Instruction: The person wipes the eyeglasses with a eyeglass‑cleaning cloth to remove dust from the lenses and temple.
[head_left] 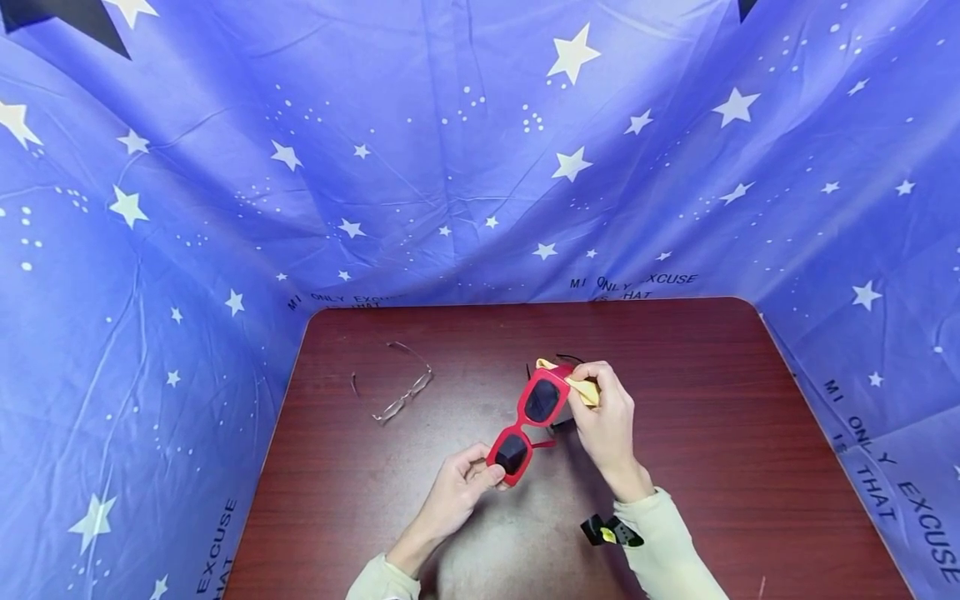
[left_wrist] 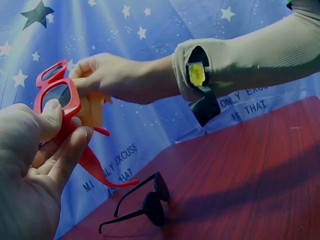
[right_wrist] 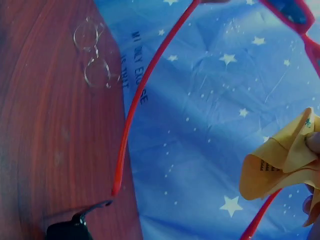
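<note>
Red-framed sunglasses (head_left: 521,427) with dark lenses are held up over the table, tilted, their arms unfolded. My left hand (head_left: 460,483) pinches the lower lens end, thumb on the front. At the upper end, my right hand (head_left: 604,417) grips a yellow cloth (head_left: 587,392) against the frame; in the right wrist view the folded cloth (right_wrist: 280,160) bears small print. Below them on the table stand black sunglasses (left_wrist: 154,207), mostly hidden in the head view. Clear eyeglasses (head_left: 405,396) with thin frames lie to the left, arms spread.
The dark red wooden table (head_left: 360,500) has rounded far corners. Blue cloth walls (head_left: 450,167) with stars and lettering enclose its back and sides. A black strap with a yellow piece (head_left: 609,533) sits at the right wrist.
</note>
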